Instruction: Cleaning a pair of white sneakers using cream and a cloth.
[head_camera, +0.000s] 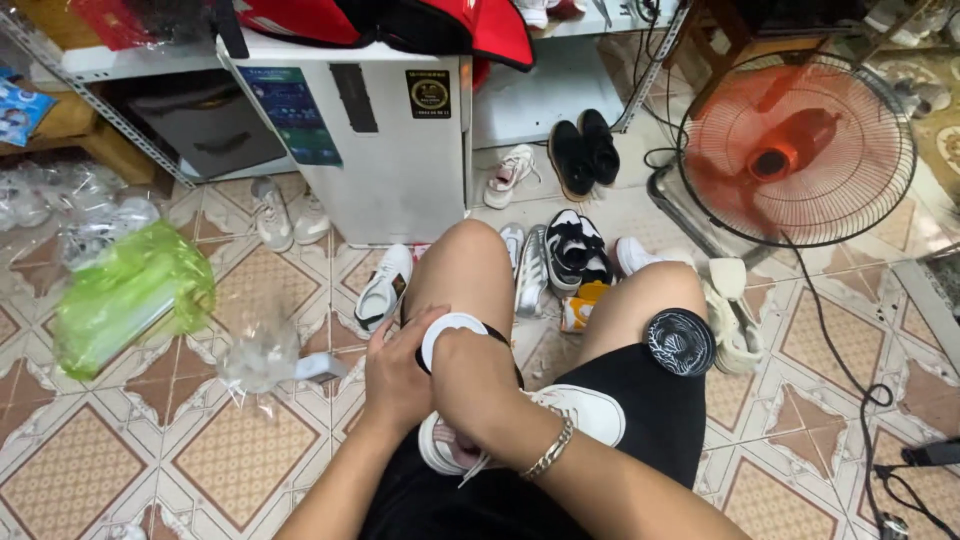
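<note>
Hands are working on a white shoe (585, 412) that is lying across the lap, in the lower middle of the frame. The left hand (397, 378) is closing around a round white tin (447, 335) and is holding it against the left knee. The right hand (470, 385) is curling down over the shoe opening; its fingertips are hidden, so I cannot tell what they are pinching.

A black lid (680, 341) is resting on the right thigh, near the edge, and I think any leg movement could make it slide to the tiled floor (220, 460). The tin is sitting high on the knee, so a loose grip could tip it onto the shorts. A white lace is hanging under the right wrist and could get caught by the bracelet (548, 451). The fan (797, 150) at upper right is standing close to loose shoes.
</note>
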